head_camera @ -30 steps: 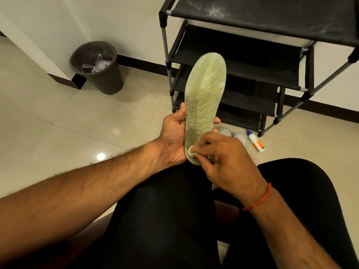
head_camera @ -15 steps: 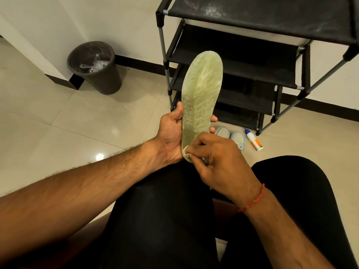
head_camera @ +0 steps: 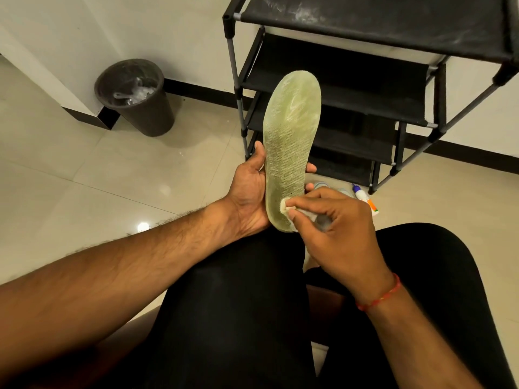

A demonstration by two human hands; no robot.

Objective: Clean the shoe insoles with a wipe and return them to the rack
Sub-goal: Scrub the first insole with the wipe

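Observation:
A pale green mesh-textured insole (head_camera: 290, 141) stands upright above my lap, toe end up. My left hand (head_camera: 248, 192) grips its lower half, thumb along the left edge and fingertips showing on the right edge. My right hand (head_camera: 334, 226) pinches a small white wipe (head_camera: 284, 205) and presses it on the heel end of the insole. The black shoe rack (head_camera: 351, 88) with several fabric shelves stands right behind the insole. A second pale insole (head_camera: 307, 262) peeks out under my right hand, mostly hidden.
A dark waste bin (head_camera: 137, 96) with crumpled plastic inside stands by the wall at the left. A pair of light shoes (head_camera: 323, 185) and a white bottle with an orange label (head_camera: 365, 199) lie on the tiled floor by the rack's foot. My black-clad legs fill the foreground.
My right hand with the wipe has shifted slightly to the right across the heel end of the insole. My left hand keeps holding the insole upright in the same place.

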